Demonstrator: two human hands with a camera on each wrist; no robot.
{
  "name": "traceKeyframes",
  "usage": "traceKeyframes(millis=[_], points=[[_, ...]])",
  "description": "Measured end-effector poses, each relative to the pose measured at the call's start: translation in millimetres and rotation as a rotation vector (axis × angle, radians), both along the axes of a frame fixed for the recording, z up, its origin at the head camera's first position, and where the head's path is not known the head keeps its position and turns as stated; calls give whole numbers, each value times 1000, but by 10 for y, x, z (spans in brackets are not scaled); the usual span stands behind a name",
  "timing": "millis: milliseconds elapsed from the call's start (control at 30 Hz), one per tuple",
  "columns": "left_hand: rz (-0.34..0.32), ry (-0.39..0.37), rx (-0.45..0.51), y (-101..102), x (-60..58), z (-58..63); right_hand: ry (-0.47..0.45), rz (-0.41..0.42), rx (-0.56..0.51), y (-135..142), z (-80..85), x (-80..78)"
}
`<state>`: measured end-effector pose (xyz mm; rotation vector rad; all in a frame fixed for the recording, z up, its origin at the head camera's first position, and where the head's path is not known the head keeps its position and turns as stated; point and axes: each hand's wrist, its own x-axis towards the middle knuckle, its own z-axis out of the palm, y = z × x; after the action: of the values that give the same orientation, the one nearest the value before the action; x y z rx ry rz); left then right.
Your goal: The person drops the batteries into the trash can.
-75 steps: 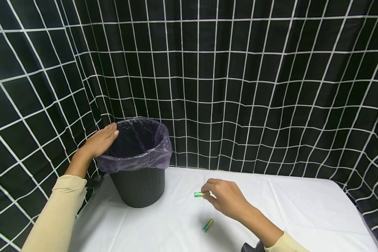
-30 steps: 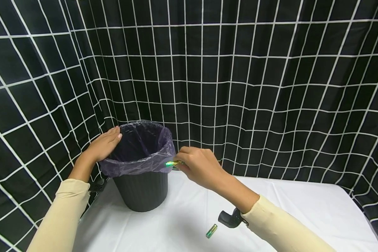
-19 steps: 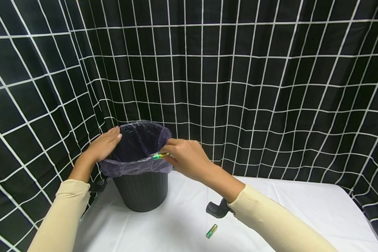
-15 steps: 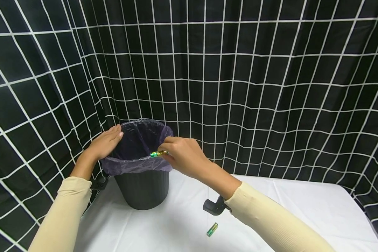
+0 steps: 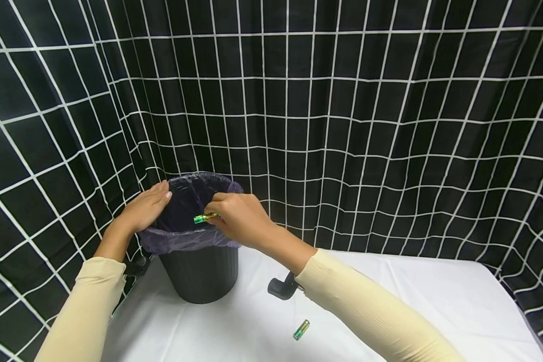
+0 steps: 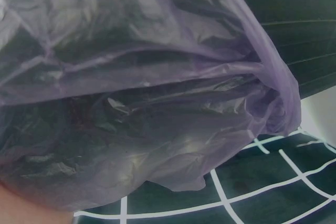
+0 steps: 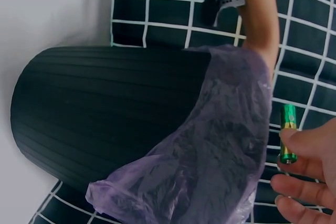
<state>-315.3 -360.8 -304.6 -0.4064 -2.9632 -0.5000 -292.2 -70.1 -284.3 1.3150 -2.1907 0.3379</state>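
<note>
In the head view a black trash bin (image 5: pixel 199 276) with a purple plastic liner (image 5: pixel 176 241) folded over its rim stands at the left of the table. My left hand (image 5: pixel 145 206) rests with straight fingers on the left side of the lined rim. Over the bin's opening, my right hand (image 5: pixel 240 216) pinches a green and gold battery (image 5: pixel 205 217) between thumb and fingers. The right wrist view shows that battery (image 7: pixel 288 132) upright at the fingertips, beside the liner's edge. A second battery (image 5: pixel 301 330) of the same kind lies on the table. The bin's bottom is hidden.
A white cloth covers the table (image 5: pixel 366 291). Black curtains (image 5: pixel 326 125) with a white grid stand behind it and along the left, close to the bin. A dark wrist mount (image 5: pixel 282 287) hangs under the right forearm.
My right hand has carried the battery leftward and up from above the table to over the bin's opening. The left hand has stayed on the rim, and the other battery lies where it was.
</note>
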Motion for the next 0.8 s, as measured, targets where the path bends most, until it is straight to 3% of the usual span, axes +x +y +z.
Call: traceKeyframes(millis=[800], points=[[29,3,6,21,-25,-2,-63,-151,109,-318,-77,-300]])
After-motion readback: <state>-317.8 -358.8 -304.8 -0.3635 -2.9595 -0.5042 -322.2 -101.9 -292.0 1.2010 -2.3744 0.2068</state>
